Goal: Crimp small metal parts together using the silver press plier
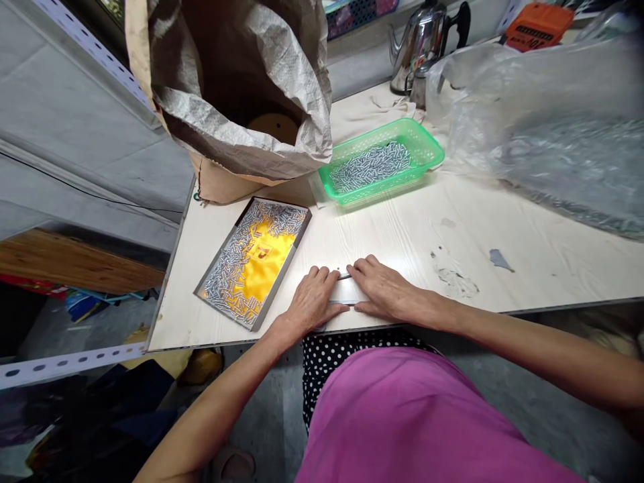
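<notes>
silvery piece (348, 291) (dark-edged) sits between left hand (312, 298) and right hand (380, 288).

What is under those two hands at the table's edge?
A flat, shiny piece shows between the left hand and the right hand, dark along its far edge. How far it reaches beneath them cannot be seen; the hands cover it.

Hands, two: one left hand (312, 298), one right hand (386, 290). Flat metal piece (346, 293), one. Shallow tray (284, 268), one. Green basket (382, 188), one. Small metal pins (372, 166) lie in two lots, each too numerous to count. Large sack (236, 151), one. Kettle (425, 50), one. Orange box (538, 25), one. Table (402, 245), one. Pink top (402, 416), one.
</notes>
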Tool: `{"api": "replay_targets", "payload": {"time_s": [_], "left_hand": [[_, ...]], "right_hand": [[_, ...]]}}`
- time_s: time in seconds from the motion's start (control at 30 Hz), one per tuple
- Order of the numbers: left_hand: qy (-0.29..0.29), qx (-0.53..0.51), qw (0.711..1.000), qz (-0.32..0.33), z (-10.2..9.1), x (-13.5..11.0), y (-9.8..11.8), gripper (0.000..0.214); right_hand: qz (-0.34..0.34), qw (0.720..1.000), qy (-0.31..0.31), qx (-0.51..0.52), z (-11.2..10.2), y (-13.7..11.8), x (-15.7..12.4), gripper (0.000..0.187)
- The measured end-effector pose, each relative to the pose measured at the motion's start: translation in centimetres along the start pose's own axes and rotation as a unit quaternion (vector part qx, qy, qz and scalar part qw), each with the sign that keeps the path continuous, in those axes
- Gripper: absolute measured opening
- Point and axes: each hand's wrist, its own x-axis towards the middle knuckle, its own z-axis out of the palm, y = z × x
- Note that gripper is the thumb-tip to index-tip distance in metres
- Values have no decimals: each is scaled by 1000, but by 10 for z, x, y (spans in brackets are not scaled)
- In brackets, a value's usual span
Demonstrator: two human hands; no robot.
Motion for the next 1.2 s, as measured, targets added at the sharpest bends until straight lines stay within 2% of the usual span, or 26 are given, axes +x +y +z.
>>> {"api": "replay_targets", "payload": {"time_s": [0.13,0.3,0.57,0.67,0.7,0.8,0.93,1.07,1.2], "left_hand": [[-25,-25,999,28,-6,8,0,36],[-32,-39,997,56,-6,10,1,21],[-8,-68,995,65,4,9,4,14],[1,-58,997,43,0,9,3,16],[8,-51,998,29,0,7,3,20],[63,-45,997,-16,6,-4,9,43],[131,-62,989,-17,28,-25,35,56],[121,-98,988,13,48,-39,61,62],[108,-133,985,19,52,-43,67,61]], "right_hand": [[-13,999,12,38,-1,1,-2,29],[-20,998,7,54,9,1,-5,5],[-15,997,-30,68,15,-12,-6,18],[1,999,-15,49,6,-11,-8,9],[-1,999,-5,49,2,-8,-8,12],[-28,997,19,71,-7,7,-7,39],[-27,997,35,67,-4,26,4,26],[-12,999,28,14,7,34,28,16],[-16,999,38,-26,3,39,53,13]]}}
